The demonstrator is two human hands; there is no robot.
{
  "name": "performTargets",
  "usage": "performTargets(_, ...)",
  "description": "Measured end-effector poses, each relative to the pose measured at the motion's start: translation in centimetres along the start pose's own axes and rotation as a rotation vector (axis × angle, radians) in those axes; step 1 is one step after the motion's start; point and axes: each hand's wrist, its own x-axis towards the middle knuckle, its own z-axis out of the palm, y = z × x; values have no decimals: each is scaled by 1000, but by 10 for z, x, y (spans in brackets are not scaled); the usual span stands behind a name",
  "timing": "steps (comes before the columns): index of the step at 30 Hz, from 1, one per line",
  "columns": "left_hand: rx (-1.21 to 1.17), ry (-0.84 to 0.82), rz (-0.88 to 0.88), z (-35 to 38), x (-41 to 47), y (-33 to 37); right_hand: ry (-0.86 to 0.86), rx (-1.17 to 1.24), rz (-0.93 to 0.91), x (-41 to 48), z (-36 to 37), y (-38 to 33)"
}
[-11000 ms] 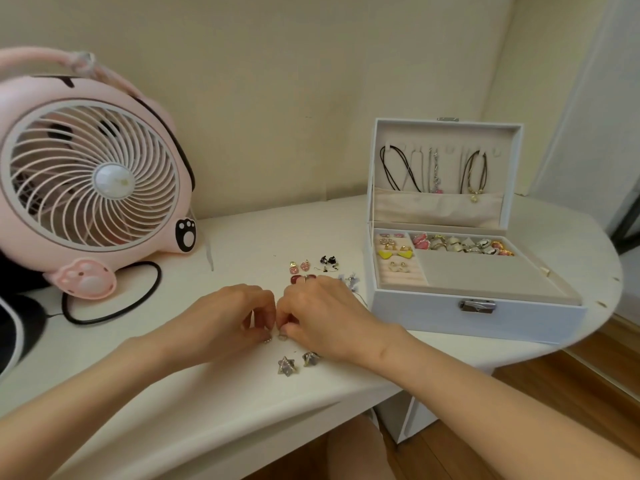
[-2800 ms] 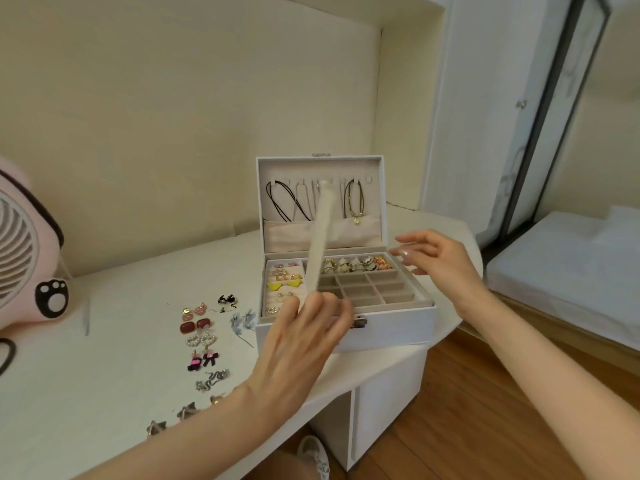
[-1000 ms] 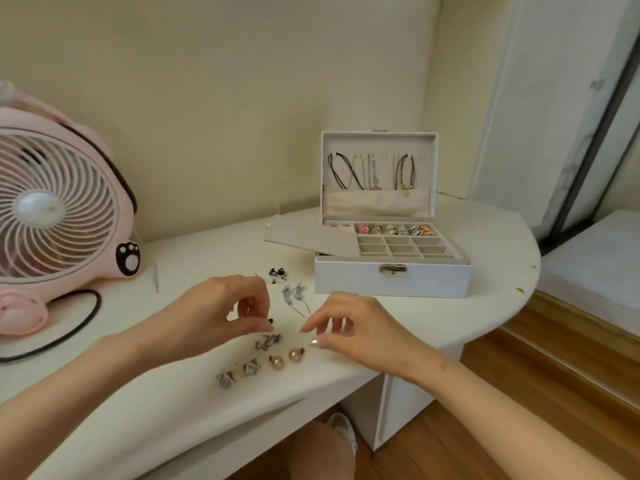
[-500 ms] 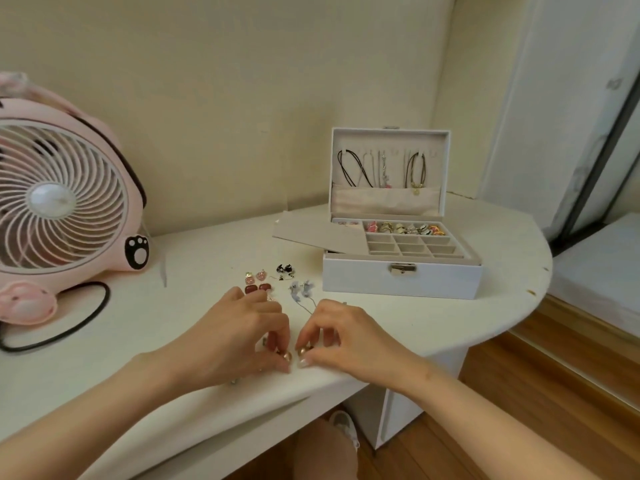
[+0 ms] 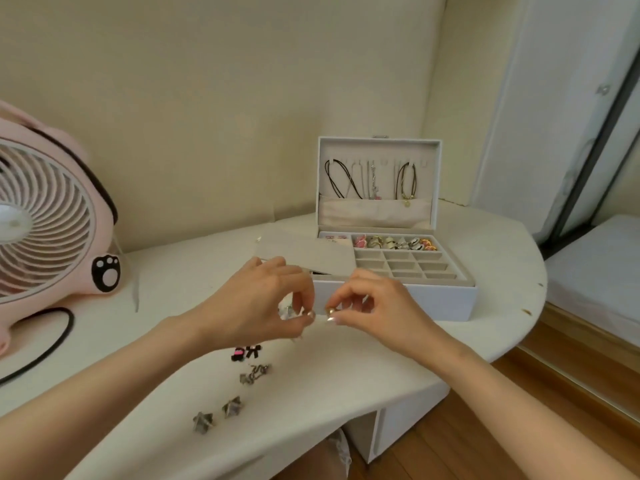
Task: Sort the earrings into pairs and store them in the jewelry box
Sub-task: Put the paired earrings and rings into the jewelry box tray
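**Station Status: Gold Earring Pair Held Above the Surface**

1. Far left: a pink fan (image 5: 48,216) stands on the white surface (image 5: 138,375). Its black cable (image 5: 52,344) loops across the surface in front of it.

2. Near edge, left of centre: three earring pairs lie on the surface, roughly in a line running away from the person.
   - Star-shaped grey pair (image 5: 218,414): nearest the edge, the two pieces just beside each other.
   - Silver pair (image 5: 254,374): next in line, the pieces touching.
   - Black-and-pink pair (image 5: 246,353): farthest, directly under the left wrist.

3. Left grip (image 5: 263,303): thumb and forefinger are closed on one small gold earring (image 5: 309,313). The remaining fingers are curled. The grip is raised off the surface.

4. Right grip (image 5: 374,306): thumb and forefinger are closed on a second gold earring (image 5: 330,310). The remaining fingers are curled. The two earrings are held near each other, just apart, in front of the box's front wall.

5. Behind the grips: a flat beige panel (image 5: 304,252) lies across the left part of the jewelry box (image 5: 433,301), overhanging its left side.

6. Right of centre: the jewelry box stands open, lid (image 5: 379,147) upright. Necklaces (image 5: 370,180) hang inside the lid. A row of rings (image 5: 394,242) fills the rear tray; a grid of compartments (image 5: 403,265) sits in front of it.

7. Far right: a bed (image 5: 595,268) sits beyond the surface, above the wooden floor (image 5: 519,410).
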Motion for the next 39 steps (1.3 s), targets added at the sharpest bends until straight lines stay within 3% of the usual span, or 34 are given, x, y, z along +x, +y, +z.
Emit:
performTargets(10, -112, 23, -39, 16, 116, -10, 279, -10, 193, 47, -66, 45)
performTargets(17, -30, -97, -66, 44, 161, -25, 156, -165, 325, 73, -79, 74)
performTargets(26, 77, -241, -36, 44, 177, -24, 58, -153, 318, 83, -73, 71)
performTargets(32, 37, -158, -55, 49, 174, -25, 48, -136, 353, 89, -68, 71)
performTargets(39, -40, 129, -78, 33, 146, -31, 19, -317, 368, 94, -63, 69)
